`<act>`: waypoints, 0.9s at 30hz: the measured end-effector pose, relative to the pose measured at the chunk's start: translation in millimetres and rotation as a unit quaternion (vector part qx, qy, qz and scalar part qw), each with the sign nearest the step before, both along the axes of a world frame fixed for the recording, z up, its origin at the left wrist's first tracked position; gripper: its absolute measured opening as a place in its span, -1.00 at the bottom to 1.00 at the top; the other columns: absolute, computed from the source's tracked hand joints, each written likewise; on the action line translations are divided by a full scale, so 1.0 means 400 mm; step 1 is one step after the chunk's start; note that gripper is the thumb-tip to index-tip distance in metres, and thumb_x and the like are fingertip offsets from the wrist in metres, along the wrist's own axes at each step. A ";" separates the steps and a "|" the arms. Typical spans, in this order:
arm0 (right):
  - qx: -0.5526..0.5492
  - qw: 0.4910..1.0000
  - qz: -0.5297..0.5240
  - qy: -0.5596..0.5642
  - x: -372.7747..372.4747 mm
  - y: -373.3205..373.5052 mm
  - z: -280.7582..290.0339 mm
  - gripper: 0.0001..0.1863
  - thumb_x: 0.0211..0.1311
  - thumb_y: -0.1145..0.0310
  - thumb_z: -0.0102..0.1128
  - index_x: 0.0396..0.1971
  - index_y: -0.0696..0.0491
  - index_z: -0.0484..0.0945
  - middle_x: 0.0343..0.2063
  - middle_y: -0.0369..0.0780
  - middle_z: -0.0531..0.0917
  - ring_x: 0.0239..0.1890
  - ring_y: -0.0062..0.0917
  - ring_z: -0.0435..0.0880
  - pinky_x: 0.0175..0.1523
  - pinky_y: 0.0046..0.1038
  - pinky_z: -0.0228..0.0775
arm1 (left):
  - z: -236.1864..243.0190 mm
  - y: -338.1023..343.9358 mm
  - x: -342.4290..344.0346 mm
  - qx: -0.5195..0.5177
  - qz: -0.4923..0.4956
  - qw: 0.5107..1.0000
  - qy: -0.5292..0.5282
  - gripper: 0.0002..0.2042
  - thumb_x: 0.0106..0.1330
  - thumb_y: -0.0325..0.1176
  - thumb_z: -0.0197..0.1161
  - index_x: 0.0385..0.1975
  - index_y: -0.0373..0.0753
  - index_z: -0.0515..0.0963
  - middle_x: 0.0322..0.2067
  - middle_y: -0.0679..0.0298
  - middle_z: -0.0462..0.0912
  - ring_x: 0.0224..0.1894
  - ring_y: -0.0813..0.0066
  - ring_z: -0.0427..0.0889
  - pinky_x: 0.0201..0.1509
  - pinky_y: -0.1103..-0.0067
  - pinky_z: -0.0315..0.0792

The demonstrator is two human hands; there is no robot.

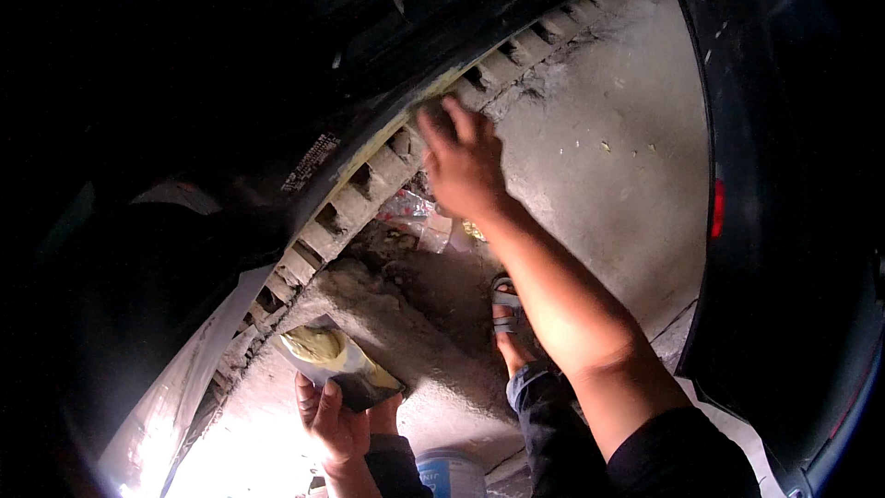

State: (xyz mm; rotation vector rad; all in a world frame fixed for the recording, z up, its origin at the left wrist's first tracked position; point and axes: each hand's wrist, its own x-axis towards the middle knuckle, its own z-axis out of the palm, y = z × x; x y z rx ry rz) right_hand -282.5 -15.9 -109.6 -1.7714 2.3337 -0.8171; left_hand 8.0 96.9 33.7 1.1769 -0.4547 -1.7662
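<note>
My left hand (332, 420) grips the near edge of a flat dark putty board (369, 391), thumb on top. A mound of pale yellow putty (315, 343) lies on the board's far end, with a smear along its right side. My right hand (468, 166) is stretched forward to the lower edge of a black car body panel (369, 69), fingers bent and slightly blurred. Whatever it holds is hidden behind the fingers. A strip of yellowish putty (373, 140) runs along the panel edge, on both sides of that hand.
Below the panel runs a row of grey slotted blocks (346, 207). Crumpled clear plastic wrapping (424, 221) lies on the dusty concrete floor (608, 148). My sandalled foot (505, 306) is beside my right forearm. A blue-and-white tub (450, 475) stands at the bottom. Another dark panel (784, 221) borders the right.
</note>
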 end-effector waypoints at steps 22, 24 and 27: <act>0.086 0.995 0.034 0.032 -0.032 -0.014 0.040 -0.40 0.04 0.29 0.18 0.17 -0.21 0.34 0.20 -0.12 0.24 0.07 0.02 0.30 -0.04 0.08 0.31 | -0.001 -0.014 -0.004 -0.004 0.000 1.000 -0.014 -0.59 0.27 -0.57 0.04 0.15 -0.30 0.30 0.09 0.05 0.44 0.12 0.18 0.43 0.26 0.26 0.29; 0.094 0.994 -0.040 0.037 -0.090 -0.032 0.049 -0.49 0.09 0.26 0.14 0.13 -0.19 0.38 0.17 -0.11 0.26 0.05 0.03 0.31 -0.05 0.07 0.33 | -0.002 -0.014 -0.004 -0.005 0.005 1.000 -0.016 -0.59 0.27 -0.57 0.04 0.15 -0.30 0.30 0.08 0.05 0.44 0.12 0.18 0.44 0.26 0.25 0.29; 0.073 0.990 -0.113 0.037 -0.196 -0.053 0.033 -0.50 0.12 0.25 0.12 0.13 -0.21 0.36 0.16 -0.11 0.26 0.04 0.03 0.33 -0.06 0.09 0.34 | -0.006 -0.010 -0.012 0.002 -0.007 1.000 0.002 -0.61 0.28 -0.57 0.05 0.13 -0.29 0.32 0.08 0.05 0.45 0.11 0.18 0.44 0.26 0.25 0.29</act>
